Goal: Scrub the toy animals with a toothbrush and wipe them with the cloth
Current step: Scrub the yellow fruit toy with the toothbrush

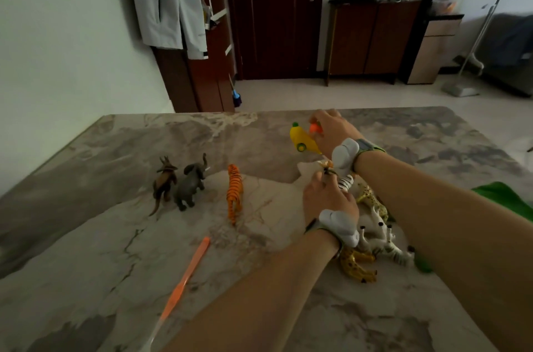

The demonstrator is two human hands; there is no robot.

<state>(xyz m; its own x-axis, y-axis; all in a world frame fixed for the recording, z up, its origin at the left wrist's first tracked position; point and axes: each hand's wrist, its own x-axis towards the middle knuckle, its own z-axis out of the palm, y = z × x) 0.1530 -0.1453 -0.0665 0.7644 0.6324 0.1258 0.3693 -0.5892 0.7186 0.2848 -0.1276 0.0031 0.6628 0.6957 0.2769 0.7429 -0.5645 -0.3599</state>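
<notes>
Toothbrush (187, 276) lies nearest on the worktop (86, 236), slim and light, its long axis running diagonally away to the right. My left hand (328, 201) pinches a small animal (327, 167): hard, light plastic I reckon, best held by the body. The tiger (234, 193) stands facing away from me. Farther off, my right hand (331, 129) grips an orange piece (314, 128).

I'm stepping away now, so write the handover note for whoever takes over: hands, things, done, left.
Left hand pinches a small toy animal over the pile of animals.
Right hand grips an orange thing beside the yellow object, far side.
Toothbrush lies untouched on the table; green cloth at the right edge, partly hidden.
Done: perhaps the brown animal, elephant and tiger, standing apart at left; cannot confirm.
Left: the pile.
</notes>
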